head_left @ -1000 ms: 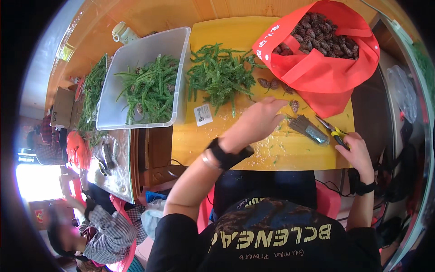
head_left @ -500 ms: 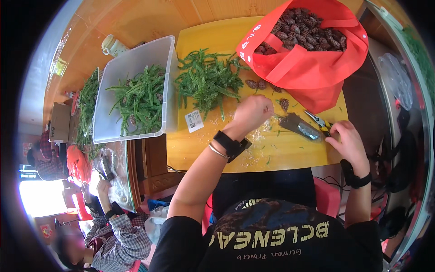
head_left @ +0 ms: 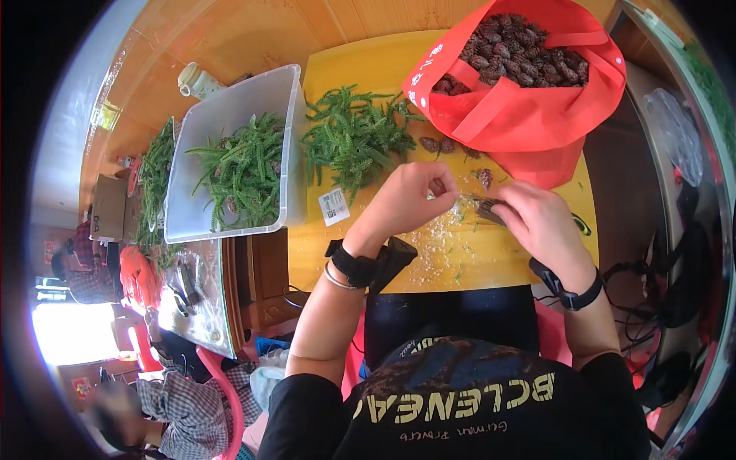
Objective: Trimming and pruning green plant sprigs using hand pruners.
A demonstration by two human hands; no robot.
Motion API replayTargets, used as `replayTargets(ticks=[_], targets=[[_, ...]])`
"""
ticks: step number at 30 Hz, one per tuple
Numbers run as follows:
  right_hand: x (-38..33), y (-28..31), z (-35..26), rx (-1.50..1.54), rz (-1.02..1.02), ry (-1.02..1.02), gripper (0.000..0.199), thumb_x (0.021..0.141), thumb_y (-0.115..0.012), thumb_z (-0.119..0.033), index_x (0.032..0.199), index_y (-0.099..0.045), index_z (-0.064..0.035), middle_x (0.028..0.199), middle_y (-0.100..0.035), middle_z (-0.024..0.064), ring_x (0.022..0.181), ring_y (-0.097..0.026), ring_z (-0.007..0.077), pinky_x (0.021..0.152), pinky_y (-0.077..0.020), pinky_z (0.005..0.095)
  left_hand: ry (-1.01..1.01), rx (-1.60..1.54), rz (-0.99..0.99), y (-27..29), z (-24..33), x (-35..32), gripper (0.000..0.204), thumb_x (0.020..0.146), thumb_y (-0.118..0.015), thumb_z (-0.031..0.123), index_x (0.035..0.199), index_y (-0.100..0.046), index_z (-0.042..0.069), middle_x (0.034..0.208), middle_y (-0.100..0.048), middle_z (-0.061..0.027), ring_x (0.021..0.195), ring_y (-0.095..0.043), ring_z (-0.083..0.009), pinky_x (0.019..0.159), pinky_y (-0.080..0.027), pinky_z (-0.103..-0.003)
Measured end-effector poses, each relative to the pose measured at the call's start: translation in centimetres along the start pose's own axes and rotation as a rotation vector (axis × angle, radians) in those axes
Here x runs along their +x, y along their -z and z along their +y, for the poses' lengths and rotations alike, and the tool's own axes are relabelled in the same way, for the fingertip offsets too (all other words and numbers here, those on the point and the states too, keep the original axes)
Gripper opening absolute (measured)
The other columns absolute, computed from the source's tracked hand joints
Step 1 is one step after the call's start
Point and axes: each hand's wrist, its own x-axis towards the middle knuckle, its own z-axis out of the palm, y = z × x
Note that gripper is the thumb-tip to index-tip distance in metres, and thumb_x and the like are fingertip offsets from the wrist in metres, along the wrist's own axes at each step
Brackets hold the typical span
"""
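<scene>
The left forearm (head_left: 326, 322) slants rightward across the near edge of the table (head_left: 491, 264), toward that edge's left corner; the right forearm (head_left: 589, 326) slants leftward nearer its right corner. The left hand (head_left: 414, 197) is curled, thumb close to the fingers — its grip too small to tell. The right hand (head_left: 543, 226), back upward, reaches leftward, fingers bent — near the left, not touching.
</scene>
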Motion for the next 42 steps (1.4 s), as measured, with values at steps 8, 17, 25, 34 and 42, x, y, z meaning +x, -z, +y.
replayTargets(ticks=[8,17,25,34,42], targets=[[-1.7,-0.1,0.9,0.148,-0.117,-0.165,0.007,0.080,-0.058,-0.011,0.083,-0.058,-0.0055,0.071,-0.059,0.0139,0.065,-0.057,0.0327,0.057,-0.0446,0.0383,-0.057,0.045,0.045,0.2,-2.6,1.6,0.022,0.080,-0.056,0.007,0.100,-0.056,-0.001,0.091,-0.057,-0.0103,0.076,-0.057,-0.0175,0.066,-0.046,-0.029],[-3.5,0.9,1.7,0.292,-0.102,-0.279,0.008,0.083,-0.052,0.000,0.090,-0.057,0.0001,0.071,-0.061,0.0087,0.063,-0.062,0.0144,0.058,-0.0467,0.0239,-0.063,0.782,0.196,-1.0,-7.6,5.5,0.042,0.074,-0.049,-0.003,0.115,-0.044,0.001,0.099,-0.055,-0.0219,0.082,-0.060,-0.0358,0.069,-0.051,-0.043],[-3.3,1.3,1.0,0.294,-0.146,-0.300,0.009,0.081,-0.056,0.000,0.089,-0.058,0.0017,0.073,-0.062,0.0085,0.064,-0.061,0.0131,0.058,-0.0461,0.0226,-0.049,0.694,0.304,-1.8,-6.1,5.2,0.021,0.069,-0.064,0.014,0.086,-0.058,0.004,0.090,-0.058,-0.0163,0.076,-0.060,-0.0342,0.064,-0.050,-0.041],[-2.5,2.4,-1.1,0.342,-0.051,-0.201,0.007,0.076,-0.063,-0.001,0.082,-0.060,-0.0007,0.076,-0.061,0.0061,0.058,-0.051,0.0102,0.048,-0.0376,0.0215,0.094,-0.043,0.233,-0.4,-2.0,0.7,0.014,0.073,-0.064,0.001,0.084,-0.055,0.002,0.080,-0.060,-0.0044,0.070,-0.058,-0.0123,0.064,-0.046,-0.024],[-0.9,1.2,-4.2,0.326,0.110,0.009,0.013,0.071,-0.066,0.004,0.081,-0.062,-0.0027,0.078,-0.060,0.0075,0.060,-0.055,0.0141,0.051,-0.0418,0.0231,0.054,-0.710,0.212,-2.2,2.5,-5.7,0.043,0.075,-0.063,-0.009,0.114,-0.049,0.001,0.101,-0.055,-0.0048,0.097,-0.056,-0.0110,0.085,-0.046,-0.025]])
